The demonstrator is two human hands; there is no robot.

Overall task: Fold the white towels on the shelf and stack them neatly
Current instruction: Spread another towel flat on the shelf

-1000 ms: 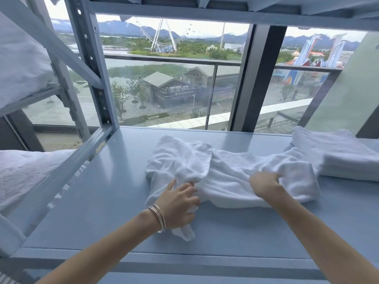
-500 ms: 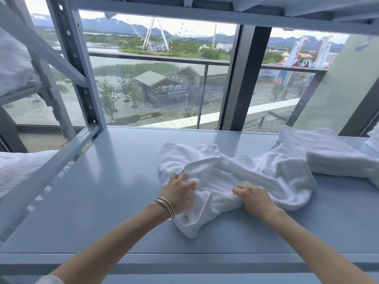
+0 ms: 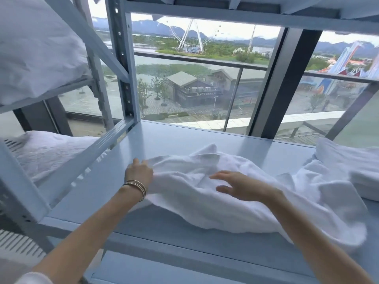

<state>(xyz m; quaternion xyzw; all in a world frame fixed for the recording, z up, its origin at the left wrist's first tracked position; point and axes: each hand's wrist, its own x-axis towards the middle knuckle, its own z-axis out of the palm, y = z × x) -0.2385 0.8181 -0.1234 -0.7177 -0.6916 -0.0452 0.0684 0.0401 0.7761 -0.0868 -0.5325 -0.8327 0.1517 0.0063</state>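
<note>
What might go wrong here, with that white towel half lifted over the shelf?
1. Only the left hand grips the towel; the right hand hovers open above it, so the cloth may sag unevenly and fold crooked.
2. The towel's right end trails near the shelf's front edge and might slide off.
3. It lies close to the folded towels and may drag them askew.

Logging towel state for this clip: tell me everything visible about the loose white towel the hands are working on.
The loose white towel looks like soft terry cloth, crumpled and unfolded, spread across the grey-blue shelf. Its left edge is lifted, gripped by the left hand; a peak rises near the middle. The right hand is over it, fingers spread, contact unclear. Its right end reaches the folded towels; its near edge is motion-blurred.
</note>
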